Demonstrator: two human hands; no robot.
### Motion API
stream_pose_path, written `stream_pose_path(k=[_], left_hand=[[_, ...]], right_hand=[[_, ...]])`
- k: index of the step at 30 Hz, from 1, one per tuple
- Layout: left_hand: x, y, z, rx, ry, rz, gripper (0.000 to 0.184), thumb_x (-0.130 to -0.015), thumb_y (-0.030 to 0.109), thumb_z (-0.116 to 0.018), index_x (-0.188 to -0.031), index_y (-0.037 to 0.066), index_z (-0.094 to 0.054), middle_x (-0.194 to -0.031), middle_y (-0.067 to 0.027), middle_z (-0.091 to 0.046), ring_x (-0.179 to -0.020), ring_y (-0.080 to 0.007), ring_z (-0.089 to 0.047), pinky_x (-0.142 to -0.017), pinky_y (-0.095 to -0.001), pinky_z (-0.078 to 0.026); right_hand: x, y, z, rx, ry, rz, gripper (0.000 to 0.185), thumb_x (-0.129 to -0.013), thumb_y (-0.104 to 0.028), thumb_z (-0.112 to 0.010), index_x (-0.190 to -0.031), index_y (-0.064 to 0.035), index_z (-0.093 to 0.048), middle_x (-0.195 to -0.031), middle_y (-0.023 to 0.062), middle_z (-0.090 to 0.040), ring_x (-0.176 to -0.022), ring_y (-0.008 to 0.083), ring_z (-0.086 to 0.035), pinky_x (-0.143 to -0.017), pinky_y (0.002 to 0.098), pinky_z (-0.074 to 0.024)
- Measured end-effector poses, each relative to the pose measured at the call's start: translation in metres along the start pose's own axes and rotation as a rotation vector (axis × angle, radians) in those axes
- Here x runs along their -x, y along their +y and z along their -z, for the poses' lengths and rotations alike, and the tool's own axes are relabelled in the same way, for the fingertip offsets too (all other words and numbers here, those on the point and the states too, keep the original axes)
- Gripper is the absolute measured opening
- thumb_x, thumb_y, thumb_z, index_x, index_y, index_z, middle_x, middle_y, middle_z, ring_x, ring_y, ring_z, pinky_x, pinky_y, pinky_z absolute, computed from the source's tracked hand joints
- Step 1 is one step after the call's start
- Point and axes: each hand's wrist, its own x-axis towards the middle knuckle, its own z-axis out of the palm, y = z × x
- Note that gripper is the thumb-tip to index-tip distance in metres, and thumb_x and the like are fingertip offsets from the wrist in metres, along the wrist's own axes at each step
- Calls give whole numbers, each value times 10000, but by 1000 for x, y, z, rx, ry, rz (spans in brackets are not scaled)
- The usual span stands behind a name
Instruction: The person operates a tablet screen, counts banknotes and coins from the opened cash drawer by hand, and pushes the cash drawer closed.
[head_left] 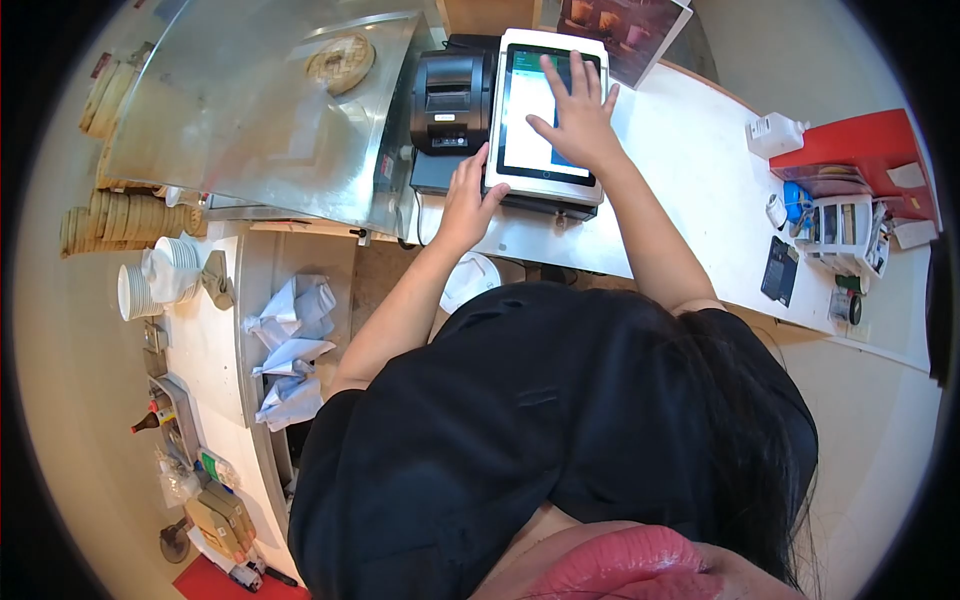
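Observation:
A white-framed tablet terminal stands on the counter at the top centre, its screen lit. My right hand is over the screen with its fingers spread, holding nothing. Against the terminal's lower left edge rests my left hand, fingers apart and nothing held in it. A black receipt printer sits directly left of the terminal. Beneath both, part of a dark box shows. Whether my right fingertips touch the glass cannot be made out.
Left of the printer is a steel-and-glass case with a bamboo steamer. Stacked bowls and crumpled white paper lie farther left. The white counter bears a red box, a white bottle and a small drawer organiser.

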Motion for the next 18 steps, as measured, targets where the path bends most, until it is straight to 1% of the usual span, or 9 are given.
stream_pose_path(k=[1,4,6,8,10,13,15,16,18], left_hand=[[1,0,0,16,-8,6,700,-979,266,-680,-1560,41,-360,-1447,-224,-486,-1368,-391,-440,-1168,-451,-323],[1,-4,-2,-4,15,-23,730,-960,269,-707,-1556,25,-363,-1414,-207,-511,-1302,-389,-488,-1128,-458,-379],[0,-2,-2,-14,13,0,723,-951,249,-717,-1548,23,-378,-1386,-205,-523,-1265,-381,-514,-1100,-449,-408],[0,0,-1,-9,5,13,719,-948,242,-720,-1544,20,-383,-1374,-210,-525,-1252,-382,-523,-1096,-452,-413],[5,8,-5,204,102,57,663,-939,177,-713,-1501,3,-409,-1388,-206,-507,-1231,-349,-541,-1043,-423,-453],[39,0,-17,174,340,-42,477,-920,120,-704,-1344,-29,-545,-1247,-190,-597,-1108,-328,-618,-924,-406,-514],[54,5,-14,100,-37,-212,231,-923,104,-672,-1133,7,-673,-989,-147,-694,-885,-292,-687,-761,-387,-544],[54,10,-18,101,-40,-206,231,-923,104,-672,-1133,7,-673,-989,-147,-694,-885,-292,-687,-761,-387,-544],[53,16,-30,19,-371,-74,178,-950,87,-646,-1099,12,-709,-821,-133,-721,-756,-255,-717,-695,-342,-555]], right_hand=[[3,5,3,-5,-9,-24,946,-886,-611,-639,-1659,-354,-157,-1720,187,-85,-1580,422,-98,-1164,770,-24],[21,22,16,-183,-15,-99,959,-869,-477,-677,-1664,-275,-180,-1699,244,-123,-1567,439,-135,-1178,744,-11],[46,27,21,-204,12,-162,828,-919,-391,-642,-1633,-193,-273,-1657,260,-197,-1545,422,-194,-1227,652,-72],[81,38,15,-619,249,-252,560,-976,-273,-586,-1483,-74,-452,-1505,244,-440,-1424,375,-425,-1197,507,-312],[148,31,6,-1109,83,-885,324,-1022,-216,-515,-1275,-17,-554,-1260,168,-627,-1211,270,-610,-1022,357,-494],[214,39,-10,-1323,-510,-1160,314,-1070,-274,-443,-1214,-24,-566,-1224,135,-668,-1070,220,-667,-907,329,-540],[227,28,-5,-1358,-678,-1207,336,-1087,-292,-421,-1237,-29,-568,-1237,139,-671,-1059,224,-674,-910,327,-543],[226,21,4,-1405,-769,-1157,363,-1098,-308,-406,-1276,-33,-563,-1287,143,-659,-1115,235,-661,-941,341,-537],[222,7,4,-1461,-861,-1107,392,-1109,-325,-390,-1315,-38,-559,-1338,147,-647,-1171,247,-649,-972,355,-532]])
